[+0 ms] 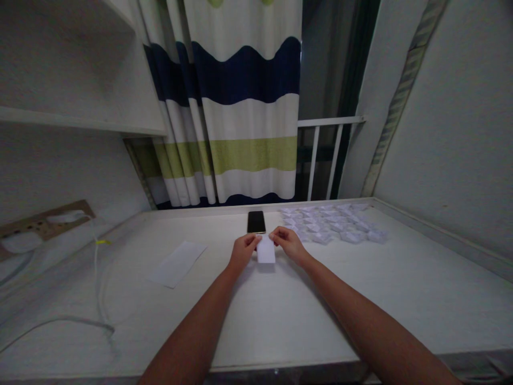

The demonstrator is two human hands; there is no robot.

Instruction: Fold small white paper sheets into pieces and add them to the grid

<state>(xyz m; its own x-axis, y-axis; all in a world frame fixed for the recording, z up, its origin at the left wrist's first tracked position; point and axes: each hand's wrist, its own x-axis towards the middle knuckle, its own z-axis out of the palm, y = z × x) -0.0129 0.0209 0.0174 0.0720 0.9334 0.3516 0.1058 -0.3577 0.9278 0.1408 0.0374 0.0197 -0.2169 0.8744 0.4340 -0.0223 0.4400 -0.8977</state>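
A small white piece of paper (266, 251) is held up between my two hands, above the middle of the white table. My left hand (243, 250) pinches its upper left corner. At the upper right corner, the fingers of my right hand (289, 244) are closed on the same paper. Just beyond the paper lies a dark phone (256, 222), screen up. Off to the left, a larger white sheet of paper (180, 263) rests flat. Several small folded white paper pieces (331, 222) are laid out in rows at the back right.
The white table (256, 331) ends at a wall on both sides. A power strip (44, 224) with a plug and a white cable (96, 278) is at the left. Behind the table hang striped curtains (252, 117), with a white railing (331, 123) beside them.
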